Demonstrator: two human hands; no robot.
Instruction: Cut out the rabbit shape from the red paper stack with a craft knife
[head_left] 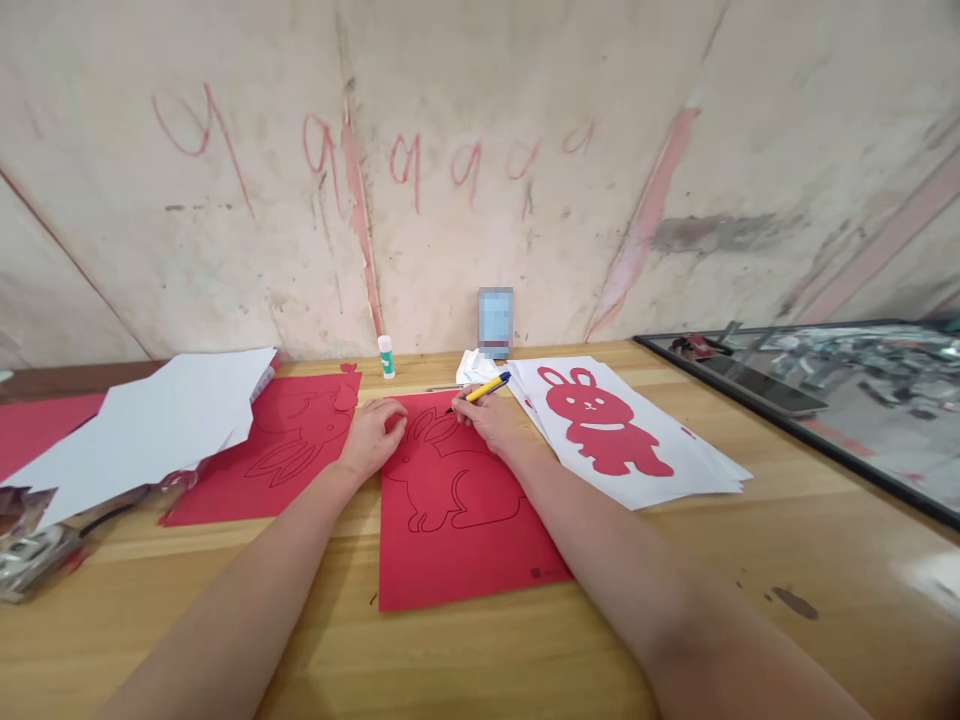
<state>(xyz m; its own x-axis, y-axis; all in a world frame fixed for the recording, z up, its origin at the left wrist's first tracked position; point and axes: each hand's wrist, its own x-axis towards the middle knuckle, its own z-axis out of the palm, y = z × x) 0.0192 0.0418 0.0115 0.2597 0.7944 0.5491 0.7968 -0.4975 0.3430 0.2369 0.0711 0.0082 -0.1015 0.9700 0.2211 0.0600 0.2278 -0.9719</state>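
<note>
A red sheet point(472, 555) with a black rabbit outline lies on the wooden table between my arms. My right hand point(480, 412) grips a yellow and blue pen-like tool point(486, 388), its dark tip at the rabbit's ear near the sheet's top. At the sheet's upper left edge rests my left hand point(373, 437), fingers curled with the thumb near them; whether anything is between them is hidden. Another red sheet point(225, 485) with a rabbit outline lies beyond my left hand. On the right, a red bunny cutout point(600, 415) lies on white sheets point(652, 495).
White papers point(172, 400) cover the left side, with a metallic object point(34, 560) in front. A glue stick point(386, 357), crumpled tissue point(476, 367) and upright phone point(496, 320) stand or lie by the wall. A black-framed glass panel point(847, 450) is at right.
</note>
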